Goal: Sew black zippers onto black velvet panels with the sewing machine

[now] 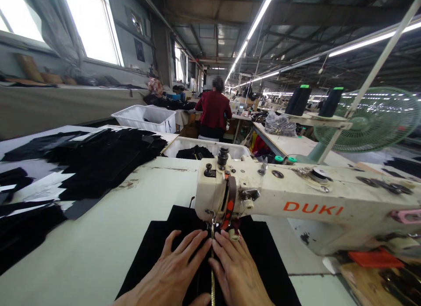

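Note:
A black fabric piece (151,249) lies flat under the head of a white sewing machine (263,187). Down its middle runs a narrow gold metal zipper (212,282), which passes up beneath the needle area. My left hand (177,264) rests on the cloth left of the zipper, fingers stretched forward. On the other side, my right hand (235,264) lies flat on the fabric, its fingertips close to the presser foot. Both sets of fingertips flank the zipper near the needle. The needle tip itself is hard to make out.
Stacked black fabric pieces (108,159) cover the table's left side. Behind the machine stands a white bin (237,151) with dark cloth; another white bin (144,117) is farther left. Two black thread cones (297,101) and a green fan (365,117) are right. A person (213,108) sits ahead.

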### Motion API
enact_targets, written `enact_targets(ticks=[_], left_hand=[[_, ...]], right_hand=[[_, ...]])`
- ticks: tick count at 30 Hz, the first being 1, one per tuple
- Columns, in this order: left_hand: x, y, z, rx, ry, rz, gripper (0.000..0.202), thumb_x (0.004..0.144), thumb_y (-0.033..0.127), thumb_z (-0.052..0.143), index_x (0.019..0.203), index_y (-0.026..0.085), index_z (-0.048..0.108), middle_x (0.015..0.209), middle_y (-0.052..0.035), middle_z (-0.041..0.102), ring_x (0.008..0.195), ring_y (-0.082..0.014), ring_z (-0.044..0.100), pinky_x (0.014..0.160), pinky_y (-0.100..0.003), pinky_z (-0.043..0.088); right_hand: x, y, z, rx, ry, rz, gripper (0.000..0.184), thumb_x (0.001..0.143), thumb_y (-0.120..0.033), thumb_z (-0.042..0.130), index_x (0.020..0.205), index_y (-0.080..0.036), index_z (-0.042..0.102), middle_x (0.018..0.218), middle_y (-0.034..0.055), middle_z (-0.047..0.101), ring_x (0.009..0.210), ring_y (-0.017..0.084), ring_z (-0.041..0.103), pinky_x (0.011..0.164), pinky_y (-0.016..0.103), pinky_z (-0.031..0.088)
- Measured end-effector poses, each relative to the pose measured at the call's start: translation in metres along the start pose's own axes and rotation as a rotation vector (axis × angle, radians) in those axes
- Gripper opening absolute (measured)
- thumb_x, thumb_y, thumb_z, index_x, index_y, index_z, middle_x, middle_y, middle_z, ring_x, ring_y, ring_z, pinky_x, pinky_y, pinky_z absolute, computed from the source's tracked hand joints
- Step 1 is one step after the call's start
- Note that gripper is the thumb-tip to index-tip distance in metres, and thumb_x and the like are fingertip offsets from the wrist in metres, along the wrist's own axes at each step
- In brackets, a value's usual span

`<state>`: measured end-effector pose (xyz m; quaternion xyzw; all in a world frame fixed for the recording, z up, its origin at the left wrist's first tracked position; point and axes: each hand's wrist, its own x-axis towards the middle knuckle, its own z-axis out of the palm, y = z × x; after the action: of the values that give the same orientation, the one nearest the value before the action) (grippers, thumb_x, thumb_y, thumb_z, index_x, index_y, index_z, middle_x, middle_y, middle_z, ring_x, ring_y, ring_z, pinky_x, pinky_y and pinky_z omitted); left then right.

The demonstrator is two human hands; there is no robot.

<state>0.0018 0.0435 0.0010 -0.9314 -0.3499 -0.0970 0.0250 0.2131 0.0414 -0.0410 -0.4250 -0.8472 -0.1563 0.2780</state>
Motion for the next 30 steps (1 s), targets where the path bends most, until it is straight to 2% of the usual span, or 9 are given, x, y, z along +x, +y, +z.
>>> enact_targets(ticks=[6, 13, 17, 19, 21, 23, 25, 28, 30], left_hand=[[0.002, 0.002, 0.002, -0.092, -0.047, -0.048, 0.073, 0.089, 0.042, 0.066, 0.151, 0.017, 0.036, 0.153, -0.0151, 0.039, 0.139, -0.0371, 0.040, 0.106, -0.068, 0.036], [0.000, -0.008, 0.018, -0.177, -0.035, -0.048, 0.076, 0.092, 0.041, 0.062, 0.156, 0.021, 0.026, 0.157, -0.0144, 0.033, 0.144, -0.0349, 0.030, 0.111, -0.067, 0.027], [-0.003, -0.004, 0.016, -0.152, -0.026, -0.050, 0.064, 0.098, 0.044, 0.054, 0.153, 0.018, 0.032, 0.157, -0.0158, 0.034, 0.145, -0.0333, 0.027, 0.113, -0.065, 0.024], [-0.013, 0.010, 0.012, -0.156, -0.046, -0.067, 0.056, 0.104, 0.041, 0.044, 0.153, 0.018, 0.032, 0.159, -0.0154, 0.028, 0.148, -0.0322, 0.021, 0.114, -0.065, 0.023], [-0.032, 0.032, 0.007, -0.181, -0.061, -0.028, 0.058, 0.104, 0.044, 0.042, 0.155, 0.018, 0.027, 0.160, -0.0135, 0.026, 0.148, -0.0306, 0.019, 0.115, -0.062, 0.025], [-0.053, 0.053, 0.005, -0.199, -0.019, 0.017, 0.071, 0.099, 0.048, 0.053, 0.156, 0.016, 0.024, 0.159, -0.0132, 0.030, 0.147, -0.0300, 0.023, 0.116, -0.056, 0.029], [-0.070, 0.066, 0.008, -0.197, 0.071, 0.011, 0.073, 0.095, 0.039, 0.060, 0.155, 0.014, 0.026, 0.157, -0.0131, 0.034, 0.146, -0.0287, 0.028, 0.116, -0.051, 0.031], [-0.082, 0.065, 0.016, -0.214, 0.143, -0.014, 0.056, 0.098, 0.021, 0.051, 0.152, 0.019, 0.035, 0.152, -0.0076, 0.044, 0.142, -0.0232, 0.037, 0.115, -0.046, 0.033], [-0.082, 0.056, 0.019, -0.253, 0.140, 0.001, 0.048, 0.101, 0.021, 0.047, 0.149, 0.022, 0.039, 0.148, -0.0050, 0.049, 0.140, -0.0212, 0.041, 0.114, -0.044, 0.035]], right_hand=[[-0.001, 0.003, 0.003, 0.023, 0.014, -0.018, 0.031, 0.105, -0.029, 0.041, 0.121, -0.018, 0.065, 0.120, 0.0035, 0.070, 0.109, 0.024, 0.067, 0.096, 0.043, 0.056], [0.000, 0.001, 0.007, 0.077, -0.047, 0.057, 0.031, 0.099, -0.019, 0.049, 0.128, -0.018, 0.061, 0.126, 0.0056, 0.067, 0.117, 0.024, 0.062, 0.106, 0.048, 0.047], [0.001, -0.011, -0.012, 0.150, -0.193, 0.170, 0.036, 0.096, -0.017, 0.054, 0.132, -0.017, 0.059, 0.133, 0.0091, 0.062, 0.126, 0.026, 0.055, 0.112, 0.055, 0.037], [-0.006, -0.020, -0.028, 0.189, -0.245, 0.211, 0.037, 0.097, -0.020, 0.056, 0.134, -0.019, 0.058, 0.137, 0.0086, 0.059, 0.131, 0.026, 0.049, 0.114, 0.056, 0.033], [-0.019, -0.030, -0.045, 0.254, -0.274, 0.221, 0.036, 0.098, -0.022, 0.055, 0.134, -0.020, 0.058, 0.137, 0.0080, 0.059, 0.133, 0.025, 0.047, 0.116, 0.055, 0.030], [-0.034, -0.041, -0.062, 0.343, -0.311, 0.204, 0.037, 0.099, -0.026, 0.056, 0.135, -0.019, 0.056, 0.137, 0.0084, 0.059, 0.133, 0.023, 0.048, 0.118, 0.052, 0.027], [-0.046, -0.048, -0.074, 0.414, -0.337, 0.177, 0.048, 0.096, -0.033, 0.063, 0.139, -0.018, 0.051, 0.140, 0.0099, 0.056, 0.134, 0.023, 0.046, 0.120, 0.051, 0.024], [-0.055, -0.053, -0.080, 0.442, -0.338, 0.137, 0.062, 0.089, -0.040, 0.071, 0.141, -0.016, 0.048, 0.141, 0.0111, 0.055, 0.135, 0.025, 0.045, 0.121, 0.051, 0.021], [-0.057, -0.052, -0.078, 0.422, -0.328, 0.114, 0.053, 0.091, -0.033, 0.070, 0.137, -0.016, 0.050, 0.136, 0.0100, 0.058, 0.132, 0.023, 0.048, 0.121, 0.051, 0.022]])
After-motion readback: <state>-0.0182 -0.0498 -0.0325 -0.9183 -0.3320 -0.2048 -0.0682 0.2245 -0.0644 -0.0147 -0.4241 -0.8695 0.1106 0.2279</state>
